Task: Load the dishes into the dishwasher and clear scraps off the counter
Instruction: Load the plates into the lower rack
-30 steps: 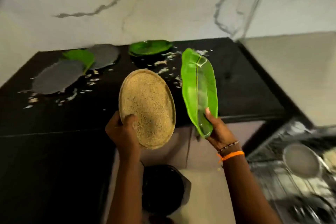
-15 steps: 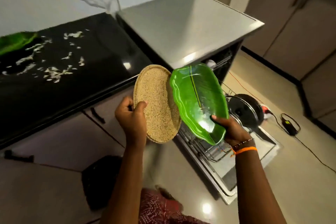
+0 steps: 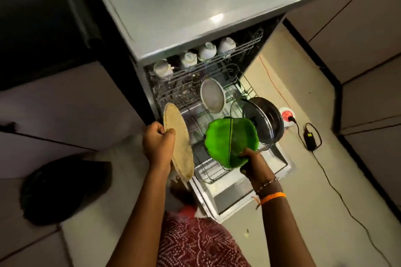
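Observation:
My left hand (image 3: 159,142) grips a tan speckled round plate (image 3: 179,143), held on edge over the left side of the pulled-out lower rack (image 3: 213,172). My right hand (image 3: 254,164) holds a green leaf-shaped plate (image 3: 231,141) by its near end, over the middle of that rack. The silver dishwasher (image 3: 195,6) stands open with its door down. A white plate (image 3: 212,95) and a dark glass lid (image 3: 263,120) stand in the lower rack. Several white cups (image 3: 207,51) sit upside down in the upper rack.
A black bin (image 3: 63,188) sits on the floor at the left. A red-and-white plug socket (image 3: 287,115), a black adapter (image 3: 310,135) and trailing cables lie on the floor right of the door. Cabinet fronts (image 3: 54,110) line the left, more stand at the right.
I have turned from the black counter to look down into the dishwasher. Both hands have carried their plates down to just above the lower rack; the green plate now hangs lower.

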Demonstrator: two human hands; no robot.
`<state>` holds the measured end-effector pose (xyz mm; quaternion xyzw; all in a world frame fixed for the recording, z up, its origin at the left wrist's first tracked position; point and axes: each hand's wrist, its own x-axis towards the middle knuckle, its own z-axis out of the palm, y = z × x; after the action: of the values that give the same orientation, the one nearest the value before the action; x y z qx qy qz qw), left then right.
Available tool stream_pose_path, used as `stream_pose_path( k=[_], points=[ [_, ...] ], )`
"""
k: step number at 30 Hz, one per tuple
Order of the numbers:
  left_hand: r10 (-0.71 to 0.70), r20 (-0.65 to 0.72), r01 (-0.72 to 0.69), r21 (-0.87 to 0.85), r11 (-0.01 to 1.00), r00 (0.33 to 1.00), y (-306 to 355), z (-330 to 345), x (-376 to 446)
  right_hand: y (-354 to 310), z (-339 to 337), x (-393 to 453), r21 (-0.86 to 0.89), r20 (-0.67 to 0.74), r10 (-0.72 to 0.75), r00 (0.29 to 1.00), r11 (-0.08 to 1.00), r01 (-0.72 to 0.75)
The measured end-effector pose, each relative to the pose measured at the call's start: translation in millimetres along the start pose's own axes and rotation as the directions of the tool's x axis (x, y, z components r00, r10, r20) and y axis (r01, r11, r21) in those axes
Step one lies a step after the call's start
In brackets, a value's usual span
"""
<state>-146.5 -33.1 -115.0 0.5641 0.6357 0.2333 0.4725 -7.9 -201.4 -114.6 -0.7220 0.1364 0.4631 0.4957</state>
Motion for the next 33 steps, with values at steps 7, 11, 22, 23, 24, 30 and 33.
stream_pose_path(
  k=[7,11,22,23,24,30,33],
  points=[
    [-0.125,-0.041,0.130,0.162,0.978,0.991,-14.8,53.6,17.1,-15.9,-22.4,75.4,-0.197,-0.067,-0.015,0.998,0.980,0.001],
    [-0.088,-0.113,0.105,0.160,0.982,0.990,-27.6,80.5,33.5,-32.9,-11.1,131.1,-0.334,0.035,-0.023,0.999,0.942,0.033],
    [-0.108,-0.326,0.111,-0.010,0.994,0.939,-93.6,179.4,83.2,-45.2,29.8,289.3,-0.864,0.326,-0.397,0.858,0.245,0.441],
    [-0.105,-0.327,0.105,-0.020,0.994,0.939,-98.8,185.3,87.2,-45.3,35.1,299.2,-0.878,0.330,-0.418,0.846,0.193,0.438],
    [-0.110,-0.325,0.106,-0.028,0.994,0.939,-104.5,190.7,91.0,-44.1,40.7,310.5,-0.892,0.340,-0.427,0.838,0.135,0.431],
    [-0.084,-0.273,0.082,-0.019,0.996,0.958,-121.0,200.4,106.1,-32.8,77.9,362.2,-0.921,0.379,-0.441,0.813,-0.100,0.375],
    [-0.087,-0.253,0.081,-0.034,0.996,0.964,-127.2,197.5,114.2,-22.7,93.8,380.8,-0.913,0.405,-0.458,0.791,-0.153,0.378]
  ],
)
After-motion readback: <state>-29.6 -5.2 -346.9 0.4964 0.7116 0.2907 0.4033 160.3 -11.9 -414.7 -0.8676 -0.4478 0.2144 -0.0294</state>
